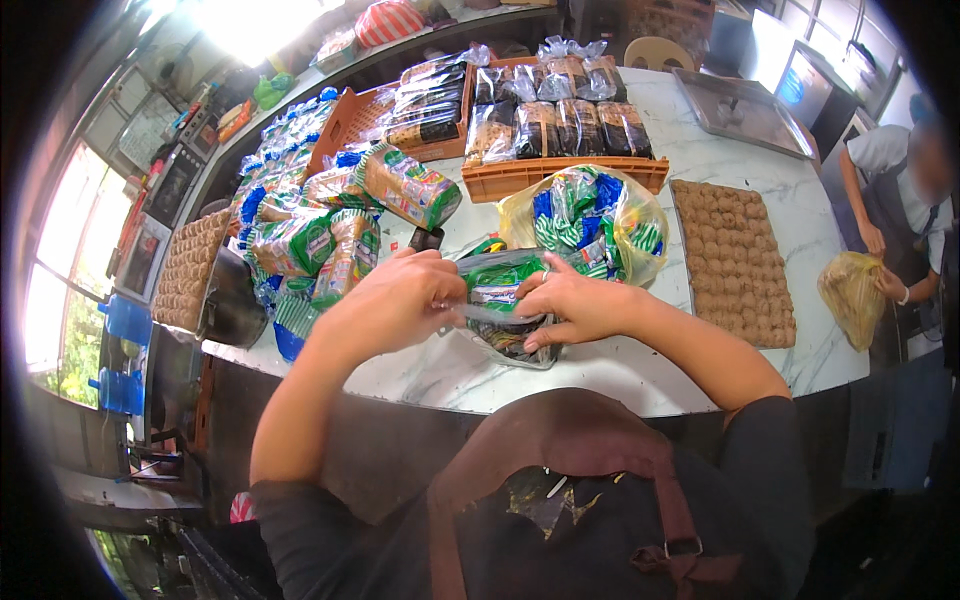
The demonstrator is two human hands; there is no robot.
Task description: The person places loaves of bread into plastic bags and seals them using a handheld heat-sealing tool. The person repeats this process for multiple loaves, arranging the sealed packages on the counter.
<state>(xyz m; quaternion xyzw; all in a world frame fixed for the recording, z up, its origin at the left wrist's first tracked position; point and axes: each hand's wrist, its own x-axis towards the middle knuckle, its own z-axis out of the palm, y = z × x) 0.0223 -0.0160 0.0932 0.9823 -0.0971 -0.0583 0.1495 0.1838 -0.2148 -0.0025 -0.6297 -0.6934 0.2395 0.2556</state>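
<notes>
Close to the table's near edge, a clear plastic bag with green and blue print (503, 280) lies between my hands, its mouth toward me. My left hand (400, 302) is closed on the bag's left edge, fingers curled. On the other side my right hand (585, 303), with a ring on one finger, grips the bag's right edge between thumb and fingers. Dark contents show through the lower part, too unclear to name. Just beyond, a yellowish plastic bag (642, 257) holds bunched green, blue and white wrappers. Packed sliced loaves (408, 187) are heaped to the left.
Orange crates (570, 178) with bagged dark-labelled loaves stand at the back. A tray of brown rolls (735, 265) lies right, another roll tray (190, 268) at far left. A metal tray (742, 112) rests behind. At right, a person holds a yellowish bag (850, 298).
</notes>
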